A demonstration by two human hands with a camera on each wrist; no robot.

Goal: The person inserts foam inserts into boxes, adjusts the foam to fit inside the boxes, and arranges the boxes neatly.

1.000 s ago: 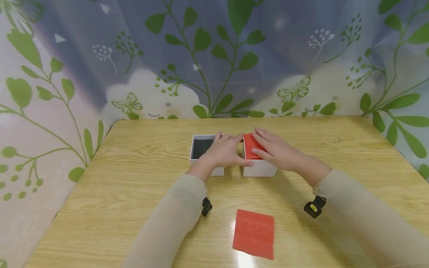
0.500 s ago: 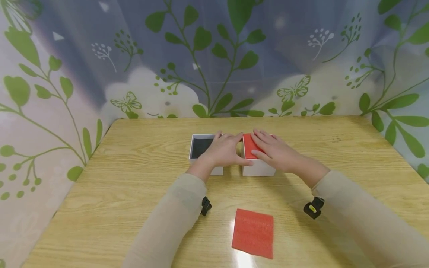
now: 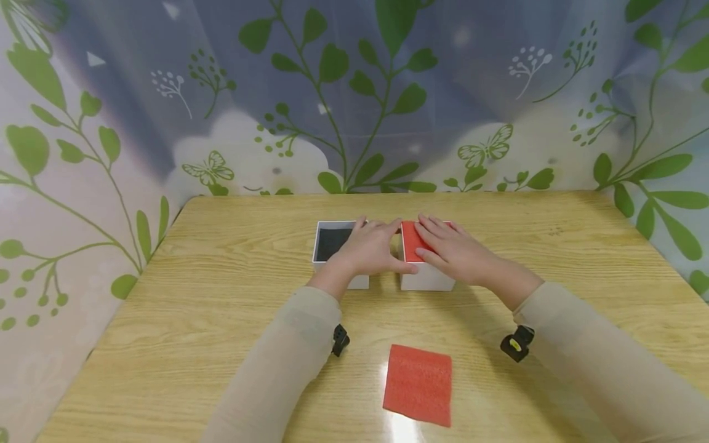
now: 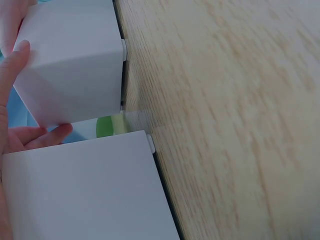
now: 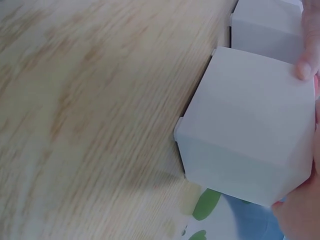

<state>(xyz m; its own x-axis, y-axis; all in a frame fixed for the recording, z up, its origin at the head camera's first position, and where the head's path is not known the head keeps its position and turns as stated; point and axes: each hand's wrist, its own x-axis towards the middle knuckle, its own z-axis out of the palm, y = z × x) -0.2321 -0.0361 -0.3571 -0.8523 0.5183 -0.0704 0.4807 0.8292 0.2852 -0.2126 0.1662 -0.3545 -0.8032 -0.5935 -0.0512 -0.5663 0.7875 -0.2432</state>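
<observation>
A white box (image 3: 428, 278) at the middle of the table has red cloth (image 3: 411, 241) across its top. My left hand (image 3: 372, 249) holds this box at its left side, the thumb against the front face; in the left wrist view, its fingertips (image 4: 60, 134) touch the box's side. My right hand (image 3: 456, 249) lies over the red cloth with extended fingers. Just left stands a second white box (image 3: 360, 283), uncovered, with dark cloth (image 3: 332, 243) inside. My left forearm and hand hide part of it.
A separate red cloth square (image 3: 418, 386) lies flat near the front of the wooden table (image 3: 221, 307). Leaf-patterned curtains (image 3: 277, 92) hang behind the table's back edge and along both sides.
Both hands stay at the covered box. The right hand and its forearm shift very slightly; the boxes and the loose red cloth square keep their places.
</observation>
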